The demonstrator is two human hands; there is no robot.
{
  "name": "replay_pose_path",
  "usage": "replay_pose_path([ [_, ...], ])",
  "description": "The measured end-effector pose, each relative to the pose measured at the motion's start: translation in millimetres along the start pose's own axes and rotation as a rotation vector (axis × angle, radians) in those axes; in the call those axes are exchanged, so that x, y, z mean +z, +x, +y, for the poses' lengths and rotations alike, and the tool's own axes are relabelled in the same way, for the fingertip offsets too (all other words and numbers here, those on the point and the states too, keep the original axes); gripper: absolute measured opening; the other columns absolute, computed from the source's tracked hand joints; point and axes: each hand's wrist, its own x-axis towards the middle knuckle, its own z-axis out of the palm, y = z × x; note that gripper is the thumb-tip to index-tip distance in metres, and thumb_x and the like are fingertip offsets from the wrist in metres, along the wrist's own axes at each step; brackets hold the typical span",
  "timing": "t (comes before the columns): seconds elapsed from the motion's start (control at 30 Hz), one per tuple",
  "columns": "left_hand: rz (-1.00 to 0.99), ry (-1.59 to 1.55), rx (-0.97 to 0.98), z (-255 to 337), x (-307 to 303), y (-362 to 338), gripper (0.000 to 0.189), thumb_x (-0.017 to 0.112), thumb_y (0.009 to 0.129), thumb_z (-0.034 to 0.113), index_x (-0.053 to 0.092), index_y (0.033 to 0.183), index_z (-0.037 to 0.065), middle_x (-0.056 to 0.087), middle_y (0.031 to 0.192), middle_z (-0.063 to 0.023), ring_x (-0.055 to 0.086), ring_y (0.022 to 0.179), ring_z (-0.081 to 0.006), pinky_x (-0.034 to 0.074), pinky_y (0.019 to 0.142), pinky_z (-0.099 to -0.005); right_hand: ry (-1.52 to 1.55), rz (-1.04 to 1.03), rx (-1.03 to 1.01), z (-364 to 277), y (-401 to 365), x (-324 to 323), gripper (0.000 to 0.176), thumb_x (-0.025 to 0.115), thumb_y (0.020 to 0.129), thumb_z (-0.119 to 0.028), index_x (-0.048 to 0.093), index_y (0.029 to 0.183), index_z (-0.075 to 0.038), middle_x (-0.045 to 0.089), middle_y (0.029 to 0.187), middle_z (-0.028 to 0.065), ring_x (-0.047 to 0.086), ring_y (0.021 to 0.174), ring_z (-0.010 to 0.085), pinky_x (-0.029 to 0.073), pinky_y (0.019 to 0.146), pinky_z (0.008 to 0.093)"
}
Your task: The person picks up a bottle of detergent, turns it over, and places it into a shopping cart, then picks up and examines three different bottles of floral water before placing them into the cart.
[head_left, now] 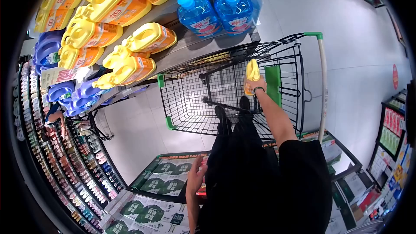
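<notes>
Yellow plastic, glossy and smooth, makes up the yellow bottle [252, 71] that the right hand [255, 86] holds from below, its grip clenched round the lower body; the bottle stands upright over the black wire cart [190, 99], close to the cart's handle-end wall and just beside the green flap [273, 82]. The left hand [196, 177] hangs released, fingers spread, touching nothing, above green-printed cartons [167, 182]. The slick surface could probably slip through the fingers; a fall onto the hard wire grid might dent the bottle or crack its cap; the cart, on a polished pale floor [346, 39], could roll away if nudged. On the grey shelf [190, 43] beside the cart's far edge lie blocky yellow jugs [130, 69] with moulded handles, and rounded, translucent blue bottles [216, 13].
</notes>
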Motion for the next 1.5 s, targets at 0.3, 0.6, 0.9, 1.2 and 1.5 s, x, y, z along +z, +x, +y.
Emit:
replay_pose_path([
  [0.3, 0.03, 0.13, -0.089, -16.0, 25.7, -3.2, 0.056, 0.064, 0.098, 0.015, 0.044, 0.148, 0.0, 0.06, 0.136, -0.0229, 0.062, 0.122, -0.0293, 0.049, 0.102, -0.0377, 0.455, 0.224, -0.022, 56.8, 74.3, 92.7, 0.096, 0.094, 0.055, -0.026, 0.05, 0.139, -0.015, 0.07, 0.119, 0.0123, 0.066, 0.111, 0.0328, 0.052, 0.1, 0.0416],
  [0.6, 0.06, 0.357, -0.032, 17.8, 22.9, 8.1, 0.056, 0.067, 0.096, 0.02, 0.047, 0.145, 0.0, 0.062, 0.133, -0.0242, 0.062, 0.124, -0.0334, 0.049, 0.102, -0.0397, 0.556, 0.151, 0.0, 81.8, 56.1, 106.6, 0.088, 0.092, 0.067, -0.027, 0.05, 0.142, -0.011, 0.069, 0.121, 0.016, 0.066, 0.112, 0.032, 0.051, 0.099, 0.0403],
  [0.9, 0.053, 0.589, 0.192, -5.4, 14.2, 17.6, 0.058, 0.071, 0.094, 0.026, 0.051, 0.141, -0.001, 0.063, 0.129, -0.0259, 0.062, 0.12, -0.0393, 0.05, 0.1, -0.0419, 0.348, 0.198, -0.171, 44.7, -16.0, -8.9, 0.042, 0.077, 0.081, -0.019, 0.065, 0.118, -0.005, 0.067, 0.12, 0.0153, 0.067, 0.105, 0.0322, 0.053, 0.091, 0.0398],
  [1.2, 0.057, 0.522, 0.232, -18.9, 16.0, 22.8, 0.058, 0.067, 0.095, 0.029, 0.051, 0.141, -0.002, 0.061, 0.13, -0.0278, 0.059, 0.122, -0.0415, 0.047, 0.102, -0.0447, 0.006, 0.621, -0.868, 46.1, -133.2, -163.0, 0.033, 0.068, 0.081, -0.007, 0.065, 0.114, -0.003, 0.045, 0.146, 0.0211, 0.035, 0.139, 0.0476, 0.033, 0.114, 0.0549],
  [1.5, 0.022, 0.613, 0.32, -19.5, 26.9, 30.9, 0.058, 0.067, 0.095, 0.031, 0.051, 0.142, 0.0, 0.06, 0.132, -0.0265, 0.057, 0.123, -0.0418, 0.046, 0.104, -0.0447, 0.03, 0.754, -0.762, 71.2, -178.0, -188.0, 0.037, 0.069, 0.082, -0.01, 0.064, 0.118, -0.003, 0.037, 0.154, 0.0255, 0.035, 0.139, 0.0469, 0.03, 0.114, 0.054],
])
